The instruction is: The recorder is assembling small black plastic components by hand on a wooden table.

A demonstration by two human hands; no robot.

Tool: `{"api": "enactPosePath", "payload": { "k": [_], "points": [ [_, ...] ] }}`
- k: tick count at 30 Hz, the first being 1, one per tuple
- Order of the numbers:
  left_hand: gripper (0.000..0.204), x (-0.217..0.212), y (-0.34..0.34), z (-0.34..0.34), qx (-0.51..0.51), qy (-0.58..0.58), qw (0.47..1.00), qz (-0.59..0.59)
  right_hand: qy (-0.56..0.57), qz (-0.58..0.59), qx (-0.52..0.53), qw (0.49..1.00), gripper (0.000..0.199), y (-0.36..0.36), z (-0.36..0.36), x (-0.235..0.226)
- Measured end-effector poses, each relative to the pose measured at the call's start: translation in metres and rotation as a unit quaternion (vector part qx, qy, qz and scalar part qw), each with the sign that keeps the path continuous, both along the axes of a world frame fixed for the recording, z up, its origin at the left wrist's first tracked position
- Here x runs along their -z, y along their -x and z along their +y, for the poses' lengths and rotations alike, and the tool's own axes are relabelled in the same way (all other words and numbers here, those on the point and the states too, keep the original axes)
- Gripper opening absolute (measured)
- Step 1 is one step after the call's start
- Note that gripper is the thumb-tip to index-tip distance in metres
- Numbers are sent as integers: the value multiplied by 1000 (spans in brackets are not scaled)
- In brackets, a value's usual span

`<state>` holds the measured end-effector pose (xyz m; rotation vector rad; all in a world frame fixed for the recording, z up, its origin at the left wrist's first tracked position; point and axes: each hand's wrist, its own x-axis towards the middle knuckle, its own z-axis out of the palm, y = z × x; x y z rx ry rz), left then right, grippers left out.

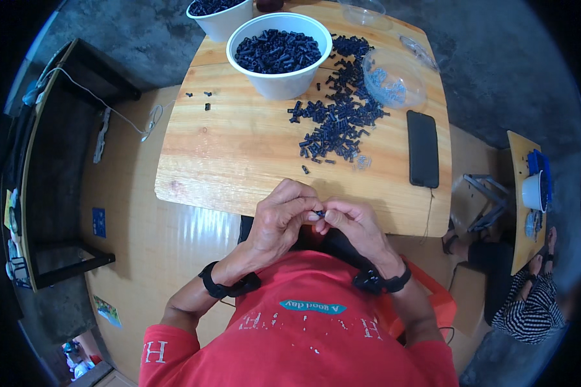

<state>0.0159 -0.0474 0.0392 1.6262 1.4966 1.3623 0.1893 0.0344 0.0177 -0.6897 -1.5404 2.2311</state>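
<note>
Both my hands, left [283, 216] and right [350, 222], pinch one small black part [320, 213]; bowl [279, 53] full at upper centre, loose pile [339, 126] remains on the desk [239, 148].

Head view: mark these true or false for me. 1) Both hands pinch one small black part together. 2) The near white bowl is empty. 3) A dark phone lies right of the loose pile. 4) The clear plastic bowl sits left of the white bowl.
1) True: left hand and right hand meet on a small black part.
2) False: the white bowl holds black parts.
3) True: the phone lies right of the pile.
4) False: the clear bowl sits to its right.
</note>
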Motion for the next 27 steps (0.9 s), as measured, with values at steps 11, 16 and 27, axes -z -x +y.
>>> {"api": "enactPosePath", "payload": {
  "k": [11,16,27],
  "points": [
    [21,-13,-1,-4,14,-7,1000,-7,-185,25,2,982,21,2,15,-18],
    [23,3,-7,-1,-69,-35,996,36,-121,-75,95,985,17,8,2,-27],
    [25,8,-4,4,-128,-94,976,147,-226,-103,151,957,15,18,-3,-19]
  ]
}}
